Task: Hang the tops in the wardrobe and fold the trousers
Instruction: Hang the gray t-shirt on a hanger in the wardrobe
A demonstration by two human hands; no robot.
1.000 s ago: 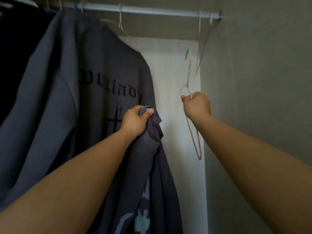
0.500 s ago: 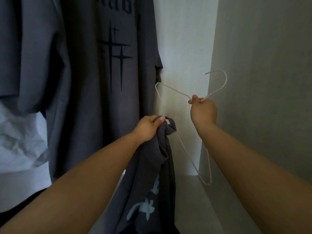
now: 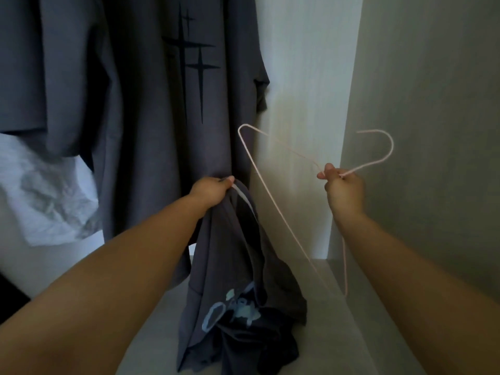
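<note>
Head camera looks down into a pale wardrobe, its side wall on the right and its bare floor below. A large grey T-shirt with dark cross prints hangs on the left and fills most of the upper view. A second grey garment overlaps it at the far left, with a crumpled white cloth below that.

The dark grey top, printed with a pale blue figure, hangs bunched from the left hand, and its lower folds lie on the wardrobe floor. That hand's fingers are curled round the fabric near the collar.

The thin pink wire hanger is off the rail, tilted, just right of the top. The right hand pinches it at the neck below the hook, which points up and right.
</note>
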